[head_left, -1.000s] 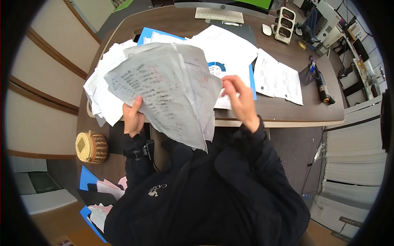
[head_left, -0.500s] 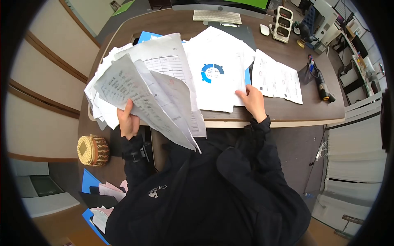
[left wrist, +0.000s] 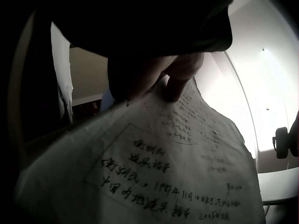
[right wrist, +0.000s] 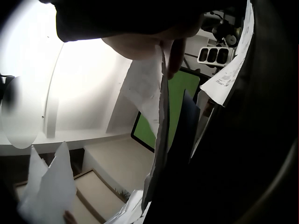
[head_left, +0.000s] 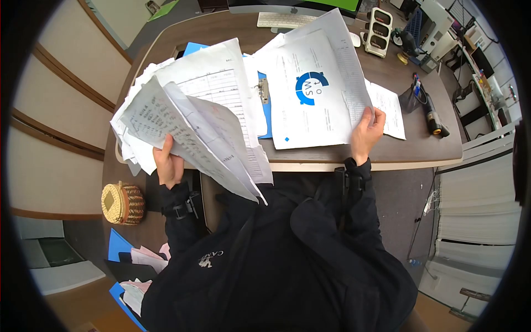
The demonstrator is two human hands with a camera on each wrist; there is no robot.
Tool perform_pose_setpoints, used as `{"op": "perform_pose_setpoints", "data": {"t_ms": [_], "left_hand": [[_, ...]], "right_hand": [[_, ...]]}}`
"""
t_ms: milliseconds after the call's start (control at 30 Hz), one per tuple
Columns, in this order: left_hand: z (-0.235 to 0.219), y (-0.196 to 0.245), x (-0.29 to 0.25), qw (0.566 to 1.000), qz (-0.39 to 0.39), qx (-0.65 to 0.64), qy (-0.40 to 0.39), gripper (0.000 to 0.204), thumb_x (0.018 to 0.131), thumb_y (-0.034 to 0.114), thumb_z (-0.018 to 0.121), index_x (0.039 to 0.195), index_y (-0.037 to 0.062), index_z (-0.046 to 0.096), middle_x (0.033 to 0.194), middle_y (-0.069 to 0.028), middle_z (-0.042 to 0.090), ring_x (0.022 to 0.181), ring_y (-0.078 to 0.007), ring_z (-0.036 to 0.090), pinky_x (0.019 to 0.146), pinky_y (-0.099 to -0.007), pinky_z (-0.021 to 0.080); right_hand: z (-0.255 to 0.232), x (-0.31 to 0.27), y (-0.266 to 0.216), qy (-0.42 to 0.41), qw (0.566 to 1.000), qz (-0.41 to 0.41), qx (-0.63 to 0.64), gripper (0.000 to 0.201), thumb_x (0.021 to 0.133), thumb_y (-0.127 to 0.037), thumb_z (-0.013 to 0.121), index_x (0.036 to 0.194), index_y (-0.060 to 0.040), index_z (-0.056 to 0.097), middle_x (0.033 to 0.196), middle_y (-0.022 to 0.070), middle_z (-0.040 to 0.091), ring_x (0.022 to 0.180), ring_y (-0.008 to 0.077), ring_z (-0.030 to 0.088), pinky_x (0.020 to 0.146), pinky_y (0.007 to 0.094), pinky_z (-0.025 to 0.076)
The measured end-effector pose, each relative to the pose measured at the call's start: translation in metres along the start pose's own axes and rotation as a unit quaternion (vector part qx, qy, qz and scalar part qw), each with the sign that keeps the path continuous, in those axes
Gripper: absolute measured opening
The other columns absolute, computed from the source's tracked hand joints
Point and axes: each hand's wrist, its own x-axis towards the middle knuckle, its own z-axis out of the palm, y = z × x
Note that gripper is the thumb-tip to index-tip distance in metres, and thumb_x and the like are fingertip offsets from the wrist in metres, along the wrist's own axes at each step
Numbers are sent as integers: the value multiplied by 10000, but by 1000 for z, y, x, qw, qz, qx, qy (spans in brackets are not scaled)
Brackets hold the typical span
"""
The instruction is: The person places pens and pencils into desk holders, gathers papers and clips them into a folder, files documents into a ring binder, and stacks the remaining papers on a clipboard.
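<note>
My left hand (head_left: 168, 166) grips a fanned sheaf of handwritten papers (head_left: 157, 113) by its lower left edge, thumb on top. In the left wrist view, close rows of handwriting cover the held paper (left wrist: 173, 191), and the fingers (left wrist: 175, 88) lie against it. My right hand (head_left: 368, 135) pinches the right edge of some printed sheets (head_left: 293, 124) bearing a blue ring design. Seen edge-on in the right wrist view, those sheets (right wrist: 161, 126) hang from the fingers. Between the two bundles shows a blue clipboard (head_left: 269, 124) with a metal clip (head_left: 264, 91).
More loose papers (head_left: 141, 149) lie under the left bundle. Further right are another printed sheet (head_left: 390, 110), a pen holder (head_left: 412, 101) and a black cylindrical device (head_left: 433, 119). A keyboard (head_left: 285, 20) stands at the back, a woven basket (head_left: 124, 203) at the left.
My right hand has left the left bundle, taken hold of the ring-printed sheets and lifted them rightward, uncovering the clipboard clip. The left bundle has dropped open to the left, still held.
</note>
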Motion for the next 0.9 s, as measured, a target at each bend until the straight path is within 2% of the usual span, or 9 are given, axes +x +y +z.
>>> {"op": "perform_pose_setpoints", "data": {"t_ms": [133,233,267,333,400,467,500,700,900], "left_hand": [[0,-1,1,1000,7,3,3,432,938,86,565,1324,-33,413,1289,-117,528,1148,-230,521,1008,-370,392],[3,2,0,1000,21,12,10,441,938,91,567,1329,-36,406,1292,-118,525,1152,-232,517,1014,-371,385],[0,2,-1,1000,20,12,12,441,938,91,567,1329,-36,406,1292,-118,525,1152,-232,517,1014,-371,385],[-6,2,2,1000,15,13,7,451,938,94,568,1334,-40,398,1298,-119,520,1164,-232,510,1019,-372,379],[-7,2,3,1000,13,11,7,454,937,94,569,1335,-41,396,1303,-119,516,1169,-232,506,1020,-372,378],[-6,-1,2,1000,13,6,8,458,937,94,570,1337,-42,394,1309,-119,512,1175,-232,503,1022,-373,376],[-6,-1,2,1000,15,5,6,459,936,93,571,1337,-42,394,1313,-119,509,1177,-232,502,1022,-372,376],[-11,-1,4,1000,15,24,12,494,936,103,566,1366,-30,360,1350,-119,468,1214,-246,470,1041,-399,372],[-8,-2,3,1000,5,19,11,490,935,100,569,1361,-30,365,1347,-115,472,1211,-244,472,1043,-399,371]], "right_hand": [[-4,3,6,-60,997,25,-37,178,947,-161,556,975,14,574,886,107,622,836,204,567,772,299,448],[-6,6,9,54,993,-75,-68,145,939,-109,559,989,27,562,930,117,616,856,218,572,823,316,456],[-10,11,11,51,994,-74,-68,145,939,-109,559,989,27,562,930,117,616,856,218,572,823,316,456],[-17,23,11,116,993,-28,5,182,948,-123,551,1023,42,535,927,112,604,854,205,562,818,320,457],[-25,30,16,114,993,19,22,208,950,-140,560,1042,42,520,912,87,593,846,167,546,796,298,452],[-30,35,34,90,976,165,114,211,944,-139,587,1048,29,514,959,87,606,868,130,560,765,259,449],[-32,37,40,88,969,184,141,201,940,-129,591,1057,19,522,969,80,614,880,123,572,766,254,457],[-52,48,41,57,918,271,284,205,960,-110,550,1106,34,535,1023,90,637,933,160,610,819,283,490],[-48,45,50,-13,914,265,307,213,958,-122,567,1095,36,532,1021,94,635,919,152,604,822,281,492]]}}
